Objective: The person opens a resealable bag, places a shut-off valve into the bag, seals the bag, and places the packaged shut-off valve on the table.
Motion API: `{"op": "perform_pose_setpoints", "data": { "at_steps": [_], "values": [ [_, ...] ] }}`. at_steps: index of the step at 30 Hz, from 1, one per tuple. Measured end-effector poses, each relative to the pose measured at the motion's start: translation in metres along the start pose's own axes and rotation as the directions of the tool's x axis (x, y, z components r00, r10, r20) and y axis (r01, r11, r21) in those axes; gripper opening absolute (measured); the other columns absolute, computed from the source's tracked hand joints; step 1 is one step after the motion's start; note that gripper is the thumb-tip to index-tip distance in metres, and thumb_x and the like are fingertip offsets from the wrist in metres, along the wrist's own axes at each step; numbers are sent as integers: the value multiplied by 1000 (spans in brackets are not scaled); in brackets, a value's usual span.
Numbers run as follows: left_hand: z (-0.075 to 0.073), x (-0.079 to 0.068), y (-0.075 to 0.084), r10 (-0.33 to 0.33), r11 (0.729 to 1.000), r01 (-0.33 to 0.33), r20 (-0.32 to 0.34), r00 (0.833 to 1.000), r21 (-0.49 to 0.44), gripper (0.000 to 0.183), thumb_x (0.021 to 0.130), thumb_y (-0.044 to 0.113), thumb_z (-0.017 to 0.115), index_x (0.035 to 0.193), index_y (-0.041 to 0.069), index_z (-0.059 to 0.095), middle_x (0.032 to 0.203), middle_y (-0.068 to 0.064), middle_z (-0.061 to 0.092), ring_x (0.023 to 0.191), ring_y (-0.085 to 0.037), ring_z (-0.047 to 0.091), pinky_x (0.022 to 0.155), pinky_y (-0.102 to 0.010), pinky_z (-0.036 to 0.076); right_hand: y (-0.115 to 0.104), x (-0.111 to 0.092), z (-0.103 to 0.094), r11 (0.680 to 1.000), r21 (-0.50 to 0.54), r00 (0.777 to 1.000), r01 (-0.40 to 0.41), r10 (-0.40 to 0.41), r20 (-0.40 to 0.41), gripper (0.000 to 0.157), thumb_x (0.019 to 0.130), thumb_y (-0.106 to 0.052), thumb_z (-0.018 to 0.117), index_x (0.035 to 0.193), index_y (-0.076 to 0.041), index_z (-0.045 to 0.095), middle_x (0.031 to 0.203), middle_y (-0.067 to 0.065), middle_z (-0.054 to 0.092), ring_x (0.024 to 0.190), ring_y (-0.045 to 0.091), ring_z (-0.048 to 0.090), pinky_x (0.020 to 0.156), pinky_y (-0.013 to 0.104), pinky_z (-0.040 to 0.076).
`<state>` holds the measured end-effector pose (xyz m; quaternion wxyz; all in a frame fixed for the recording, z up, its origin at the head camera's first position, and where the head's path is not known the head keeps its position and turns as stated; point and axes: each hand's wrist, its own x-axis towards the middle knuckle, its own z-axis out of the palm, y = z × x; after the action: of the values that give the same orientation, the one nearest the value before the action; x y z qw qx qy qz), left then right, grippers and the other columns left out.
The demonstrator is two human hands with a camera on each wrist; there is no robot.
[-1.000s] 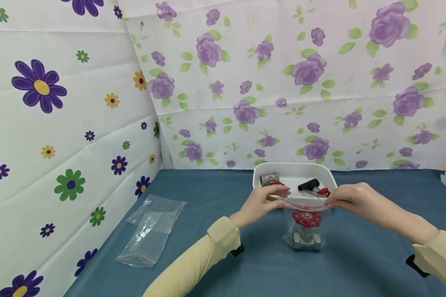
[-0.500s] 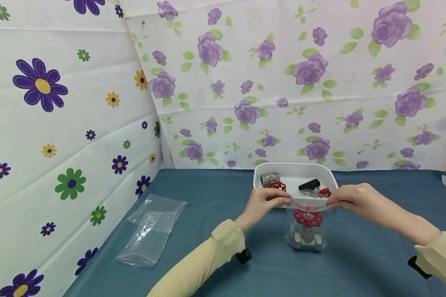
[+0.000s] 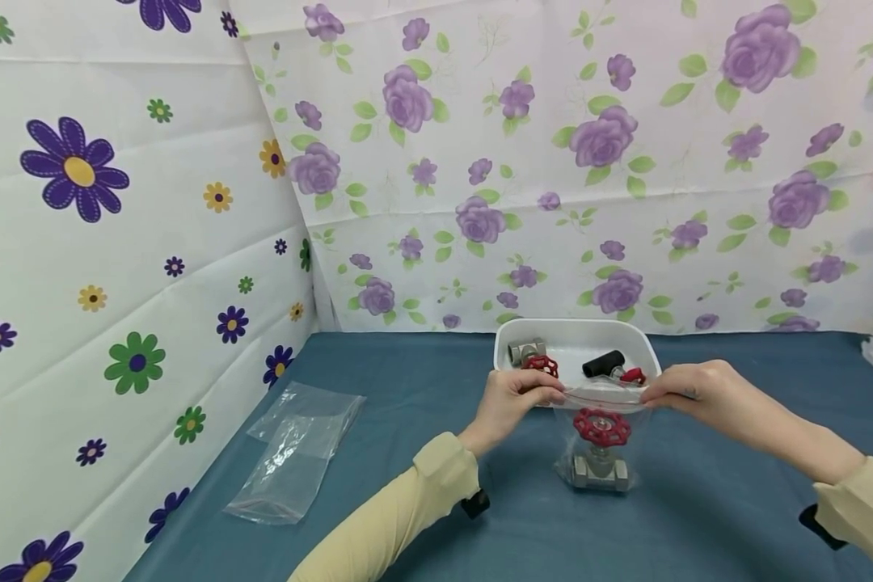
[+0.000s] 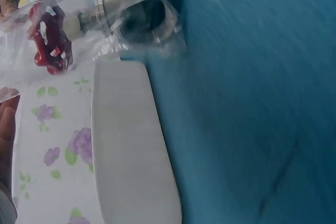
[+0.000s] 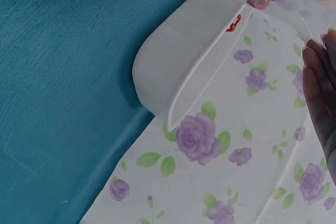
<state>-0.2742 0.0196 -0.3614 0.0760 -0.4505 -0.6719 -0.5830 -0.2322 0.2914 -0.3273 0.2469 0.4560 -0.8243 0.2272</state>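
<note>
The left hand and the right hand each have the grip closed, thumb against fingers, on an upper corner of a clear bag. If either pinch slipped, the mouth would probably sag and the metal valve inside could tip over. The zip strip might also be left partly unsealed if pressure misses a stretch of it, and the valve's hard edges could tear plastic this thin.

The valve stands upright in the bag, in front of the white bin and between the hands; whether its base rests on the counter I cannot tell. Its body is dull silver-grey, topped by a red scalloped wheel. The bag looks creased, clinging loosely near the bottom, with a reddish line across its top.
</note>
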Motion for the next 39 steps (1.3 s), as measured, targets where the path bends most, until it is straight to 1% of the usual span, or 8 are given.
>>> {"op": "perform_pose_setpoints", "data": {
  "at_steps": [7, 12, 19, 22, 26, 30, 33, 39],
  "values": [
    [-5, 2, -16, -7, 997, 0, 80, 997, 80, 13, 82, -6, 59, 94, -7, 66, 90, -14, 65, 79, -10, 63, 70, -24, 49, 1, 0, 0, 1000, 1, 1000, -4, 4, -5, 41, 53, 16, 75, 84, -11, 70, 82, -7, 64, 68, 4, 60, 56, 12, 44],
    [-5, 7, -23, -61, 973, 29, 135, 989, 229, 11, 84, 1, 60, 92, -1, 67, 87, -7, 65, 78, -3, 60, 68, -17, 46, 1, 0, -1, 1000, 9, 1000, -4, 3, 0, 17, 69, -4, 74, 85, -10, 70, 83, -6, 64, 69, 5, 61, 57, 12, 45],
    [-3, 14, -14, 6, 858, -93, 172, 985, 505, 6, 84, 7, 63, 86, 6, 68, 82, -1, 64, 72, 2, 57, 66, -9, 42, 3, -2, -1, 1000, 2, 1000, 9, -9, -10, 25, 64, 3, 76, 85, -9, 70, 82, -4, 65, 68, 6, 61, 56, 13, 45],
    [-1, 14, -10, 72, 801, -157, 167, 983, 577, 5, 83, 8, 65, 85, 7, 69, 80, -1, 65, 69, -1, 57, 66, -9, 41, 4, -3, 0, 1000, 14, 1000, 15, -15, -14, 11, 77, -16, 68, 86, -9, 70, 82, -4, 65, 68, 6, 61, 56, 13, 45],
    [1, 13, -6, 152, 750, -224, 168, 974, 623, 4, 82, 8, 67, 84, 7, 70, 78, 0, 65, 66, -4, 58, 65, -10, 41, 2, -4, 0, 1000, 20, 1000, 11, -11, -14, 30, 85, -35, 53, 86, -11, 71, 82, -6, 65, 68, 5, 61, 56, 13, 45],
    [1, 12, -5, 191, 735, -256, 172, 967, 628, 4, 83, 9, 67, 84, 8, 70, 78, 0, 65, 66, -4, 58, 64, -10, 41, 0, -5, -2, 1000, 7, 1000, -22, 22, -1, 12, 74, -13, 72, 86, -12, 71, 83, -7, 65, 69, 4, 61, 56, 12, 45],
    [0, 10, -4, 213, 739, -279, 180, 960, 614, 4, 83, 7, 66, 85, 8, 69, 79, 0, 65, 67, -5, 58, 65, -10, 41, -2, -5, -4, 998, 15, 998, -61, 61, 29, 34, 61, 9, 76, 88, -12, 71, 85, -7, 65, 70, 4, 61, 55, 15, 46],
    [1, 9, -4, 266, 736, -331, 198, 944, 591, 6, 81, 4, 67, 86, 7, 69, 80, -1, 65, 67, -6, 58, 64, -11, 41, -8, -3, -7, 968, 8, 960, -250, 247, 129, 39, 75, -12, 75, 110, -14, 57, 87, -13, 60, 75, 2, 57, 61, 25, 48]
  ]
}}
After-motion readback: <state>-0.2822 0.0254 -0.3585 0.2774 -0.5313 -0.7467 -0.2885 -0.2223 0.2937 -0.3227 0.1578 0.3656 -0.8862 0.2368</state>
